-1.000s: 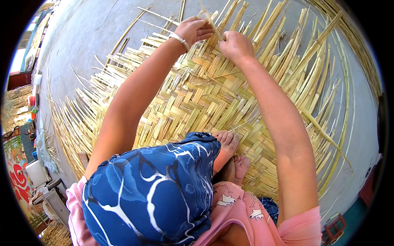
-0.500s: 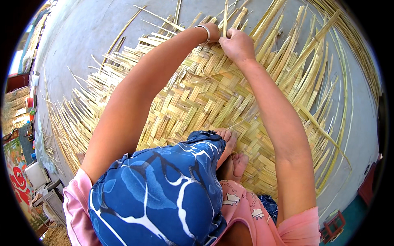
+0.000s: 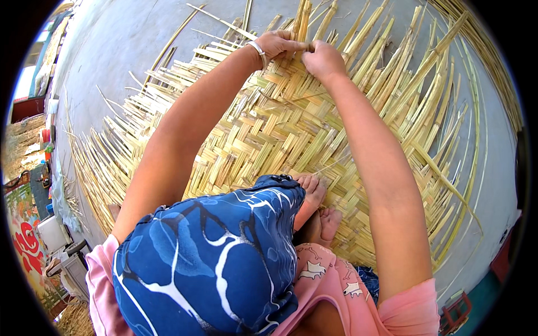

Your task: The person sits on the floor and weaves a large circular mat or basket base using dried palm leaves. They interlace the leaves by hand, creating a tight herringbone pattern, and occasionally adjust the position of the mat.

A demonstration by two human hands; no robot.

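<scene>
Patterned cloth (image 3: 207,263), 1: blue, branching white lines, leaf shapes; rounded form, nearest the viewer.

Pink top (image 3: 336,274): white animal figures; short sleeves at both sides of the lower edge.

Bare feet, 2: left foot (image 3: 310,197) and right foot (image 3: 330,223), close together, toes showing on the weave.

Woven mat (image 3: 269,140), 1: flat, pale yellow-green split strips in a diagonal weave; under the feet and across the middle, extending out to both hands.

Forearms, 2: left forearm (image 3: 193,117) and right forearm (image 3: 375,145), bare, reaching to the mat's far edge.

Left hand (image 3: 276,45): white bracelet (image 3: 259,54) at wrist; fingers laid across the bases of upright strips (image 3: 304,19), tips towards the other hand. Firmness of grip cannot be told.

Right hand (image 3: 325,60): just beside the left fingertips; fingers curled closed, back of hand uppermost; contents hidden.

Fringe (image 3: 403,70): unwoven strip ends, splayed beyond the weave to left and right, uneven in length.

Floor (image 3: 106,45): smooth, grey, beneath mat and fringe.

Long thin strips (image 3: 475,123): green-yellow, curved by the lens, right of the fringe.

Bundle of stalks (image 3: 490,56), 1: yellow-brown, long, at upper right rim.

Red frame (image 3: 457,313), 1: lower right rim, well apart from the mat.

Panel (image 3: 27,246), 1: red motif, left rim; pale box (image 3: 51,235) beside it.
</scene>
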